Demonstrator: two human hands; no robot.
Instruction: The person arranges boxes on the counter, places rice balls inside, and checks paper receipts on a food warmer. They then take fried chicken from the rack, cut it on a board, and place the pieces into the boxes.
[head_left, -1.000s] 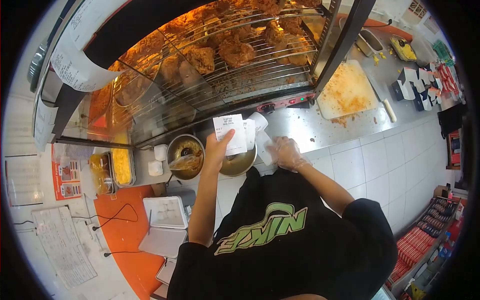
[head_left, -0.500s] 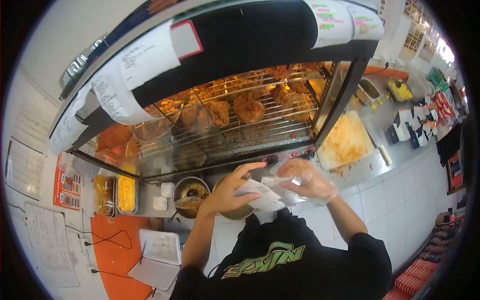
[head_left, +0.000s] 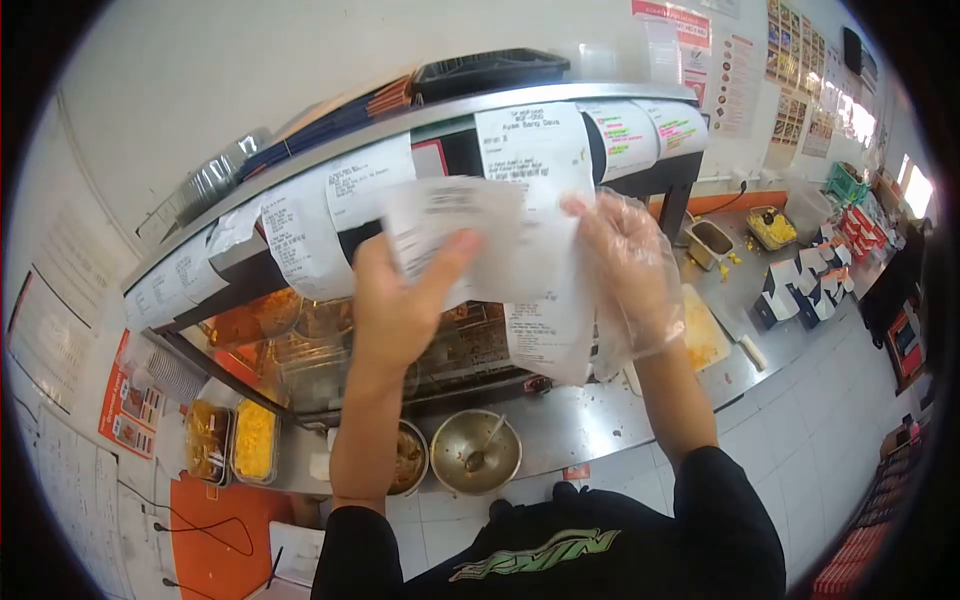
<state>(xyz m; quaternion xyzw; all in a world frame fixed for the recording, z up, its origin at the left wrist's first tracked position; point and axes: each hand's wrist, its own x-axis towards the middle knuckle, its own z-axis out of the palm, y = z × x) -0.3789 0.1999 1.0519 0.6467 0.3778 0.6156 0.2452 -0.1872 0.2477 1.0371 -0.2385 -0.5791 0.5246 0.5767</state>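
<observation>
My left hand [head_left: 405, 300] is raised before the heated display case, its thumb and fingers closed on a printed receipt [head_left: 435, 225] blurred by motion. My right hand [head_left: 632, 265], in a clear plastic glove, is at the right edge of a long receipt [head_left: 535, 150] that hangs from the top of the case. Its fingers are bent against that paper, and part of them is hidden by glare on the glove. The sheets overlap between my hands.
More receipts [head_left: 300, 240] hang along the case's top rail [head_left: 440, 112]. A metal bowl [head_left: 490, 430] with a spoon stands below. Yellow food fills a tray [head_left: 255, 440] at left. A cutting board [head_left: 700, 330], a knife [head_left: 752, 352] and boxes [head_left: 785, 290] lie at right.
Both hands have risen from above the counter's front edge to the top of the case, with the papers. A long receipt now hangs there. The view has tilted up.
</observation>
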